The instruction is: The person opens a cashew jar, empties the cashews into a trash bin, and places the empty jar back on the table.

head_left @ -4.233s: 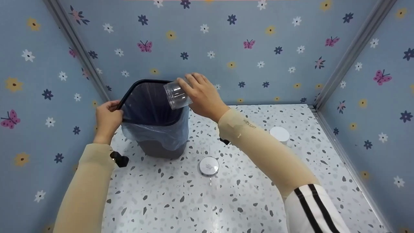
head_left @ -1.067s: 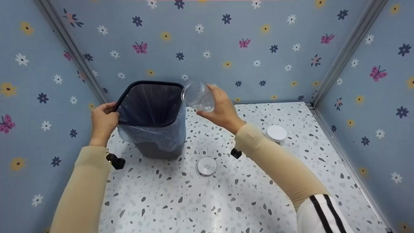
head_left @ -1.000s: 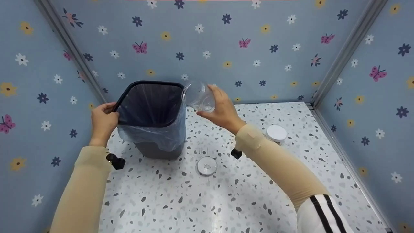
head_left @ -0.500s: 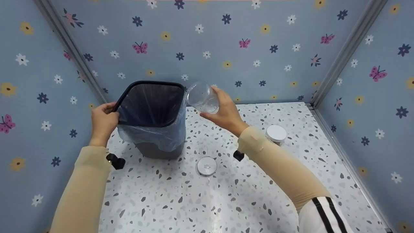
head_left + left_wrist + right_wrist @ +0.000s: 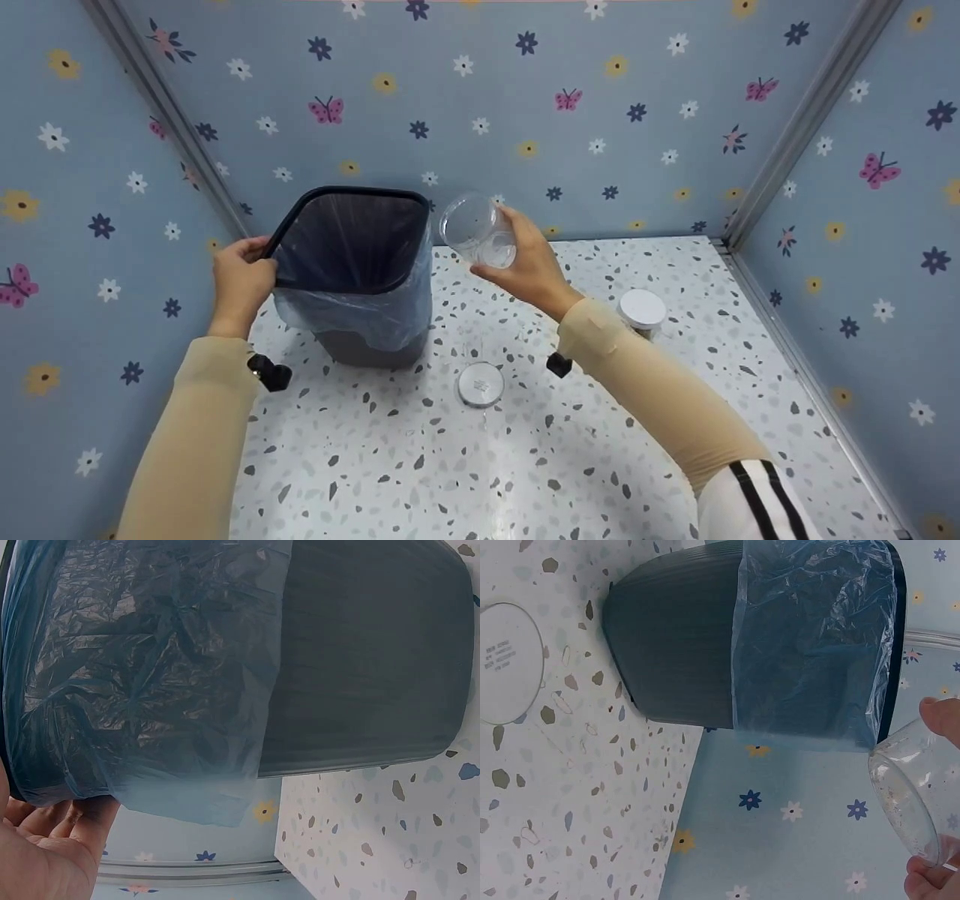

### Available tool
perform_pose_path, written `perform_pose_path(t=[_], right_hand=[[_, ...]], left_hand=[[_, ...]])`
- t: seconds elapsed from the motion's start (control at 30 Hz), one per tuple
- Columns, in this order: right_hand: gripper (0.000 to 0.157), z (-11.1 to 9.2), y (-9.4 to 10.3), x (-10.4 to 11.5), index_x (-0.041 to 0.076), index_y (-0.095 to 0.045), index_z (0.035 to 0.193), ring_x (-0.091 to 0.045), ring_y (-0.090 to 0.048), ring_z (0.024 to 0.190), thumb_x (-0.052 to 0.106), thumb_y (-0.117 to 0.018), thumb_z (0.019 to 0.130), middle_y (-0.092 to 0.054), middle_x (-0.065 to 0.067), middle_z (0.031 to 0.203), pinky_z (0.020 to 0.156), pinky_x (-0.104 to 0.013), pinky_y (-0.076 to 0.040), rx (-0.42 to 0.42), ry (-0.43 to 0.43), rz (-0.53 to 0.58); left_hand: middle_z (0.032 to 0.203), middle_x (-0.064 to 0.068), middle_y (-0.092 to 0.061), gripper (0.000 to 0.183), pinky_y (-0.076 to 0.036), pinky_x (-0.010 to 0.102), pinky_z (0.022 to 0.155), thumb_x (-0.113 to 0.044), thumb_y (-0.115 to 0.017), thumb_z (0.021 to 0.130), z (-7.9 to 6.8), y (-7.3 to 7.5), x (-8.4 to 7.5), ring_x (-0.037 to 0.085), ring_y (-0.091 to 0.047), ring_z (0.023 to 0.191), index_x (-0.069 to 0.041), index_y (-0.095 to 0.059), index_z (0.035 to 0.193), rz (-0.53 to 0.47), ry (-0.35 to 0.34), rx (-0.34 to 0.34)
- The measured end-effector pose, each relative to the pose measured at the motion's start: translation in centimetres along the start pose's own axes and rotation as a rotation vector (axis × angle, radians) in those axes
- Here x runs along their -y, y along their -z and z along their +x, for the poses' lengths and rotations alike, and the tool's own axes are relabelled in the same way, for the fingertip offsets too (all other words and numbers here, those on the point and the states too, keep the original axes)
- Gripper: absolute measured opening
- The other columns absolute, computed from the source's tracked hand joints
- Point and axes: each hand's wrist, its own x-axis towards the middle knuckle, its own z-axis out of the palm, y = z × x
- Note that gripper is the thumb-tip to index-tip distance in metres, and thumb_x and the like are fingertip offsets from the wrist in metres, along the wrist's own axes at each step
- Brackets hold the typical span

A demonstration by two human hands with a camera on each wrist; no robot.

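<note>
A grey trash bin (image 5: 379, 349) lined with a translucent blue bag (image 5: 352, 315) stands at the back left, its black rim on top. My left hand (image 5: 244, 285) grips the rim's left side, fingers hooked around the edge. A clear plastic jar (image 5: 474, 225), without a lid, is in my right hand (image 5: 536, 262), thumb and fingers around its wall. It is tilted in the air just right of the bin. In the right wrist view the jar (image 5: 911, 787) shows small specks near its end; what they are I cannot tell.
A round white lid (image 5: 481, 385) with small print lies on the speckled tabletop (image 5: 420, 465). A second jar with a white lid (image 5: 643, 309) stands upright behind my right forearm. Blue flowered panels (image 5: 600, 172) enclose the back and sides.
My right hand has pulled the jar back from over the bin's opening to the right of its rim, turning it meanwhile. In the last second it drifts slightly further right. The left hand keeps its grip.
</note>
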Motion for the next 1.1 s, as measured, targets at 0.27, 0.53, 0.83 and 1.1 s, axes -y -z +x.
perform_pose_path(t=[0.27,0.53,0.83,1.1], right_hand=[[0.1,-0.5,0.1,-0.4,0.006,-0.043,0.162,-0.034,-0.057,0.142,0.031,-0.097,0.082,-0.058,-0.016,0.155,0.12,-0.05,-0.049,0.0,-0.011,0.023],[0.098,-1.0,0.0,-1.1,0.008,-0.045,0.161,-0.033,-0.058,0.141,0.028,-0.097,0.081,-0.059,-0.014,0.153,0.12,-0.05,-0.049,0.0,-0.03,0.052],[0.096,-1.7,0.1,-2.0,0.007,-0.046,0.159,-0.033,-0.06,0.136,0.028,-0.097,0.08,-0.061,-0.014,0.149,0.117,-0.05,-0.051,-0.006,-0.042,0.073],[0.097,-2.2,-0.1,-2.8,0.005,-0.045,0.159,-0.035,-0.059,0.14,0.027,-0.097,0.081,-0.06,-0.016,0.151,0.118,-0.052,-0.05,-0.011,-0.046,0.075]], left_hand=[[0.141,0.021,-0.068,0.049,-0.047,0.02,0.088,-0.004,-0.049,0.102,0.1,-0.1,0.1,0.015,-0.061,0.115,0.001,-0.061,0.15,0.023,-0.012,-0.014],[0.141,0.021,-0.068,0.048,-0.048,0.019,0.089,-0.003,-0.049,0.103,0.2,-0.1,0.1,0.015,-0.062,0.115,0.002,-0.062,0.15,0.016,-0.019,-0.015],[0.141,0.022,-0.068,0.048,-0.048,0.019,0.088,-0.003,-0.049,0.104,0.2,-0.1,0.1,0.016,-0.062,0.116,0.001,-0.062,0.15,0.005,-0.022,-0.015],[0.142,0.022,-0.068,0.049,-0.048,0.018,0.09,-0.003,-0.05,0.103,0.3,-0.1,0.2,0.016,-0.062,0.118,0.001,-0.062,0.15,0.011,-0.011,-0.017]])
